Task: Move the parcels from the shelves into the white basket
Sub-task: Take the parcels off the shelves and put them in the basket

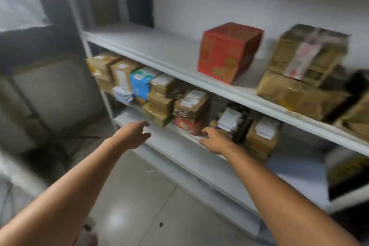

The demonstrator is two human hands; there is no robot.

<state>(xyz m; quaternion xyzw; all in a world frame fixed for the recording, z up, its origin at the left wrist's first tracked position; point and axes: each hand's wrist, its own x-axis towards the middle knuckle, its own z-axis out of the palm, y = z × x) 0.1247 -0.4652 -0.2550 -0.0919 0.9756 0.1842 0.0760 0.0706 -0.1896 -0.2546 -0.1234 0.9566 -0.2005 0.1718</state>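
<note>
left hand (132, 135): out in front of middle shelf (175, 142). grip wide, fingers spread & loose, holds nothing. prob. raised to take the far side of a parcel.
brown parcels (111, 70): left end of middle shelf, packed tight, stacked 2 high, fronts near shelf edge. tight packing prob. keeps them from tipping.
blue box (140, 83): wedged btw brown parcels, upright, so it can't slide.
red parcel (186, 125): low on middle shelf, w/ a labelled brown parcel (192, 104) on top. pulling the red one alone would likely topple the top one.
right hand (214, 140): at shelf front, just beside red parcel. grip half wide, fingers bent, nothing in it as far as blur shows. touching shelf edge or not: can't tell.
labelled parcels (261, 136): right of that hand, upright, white labels facing out so they can be read from the front.
red box (229, 52): on upper shelf (151, 46), stands alone, well apart from both hands.
taped parcels (305, 70): right end of upper shelf, smaller on bigger, so the pile sits steady.
white basket: not in view. every parcel seen is on a shelf, none carried.
step: judged as a reach for a pick, likely the pair by the right hand, top one first.
</note>
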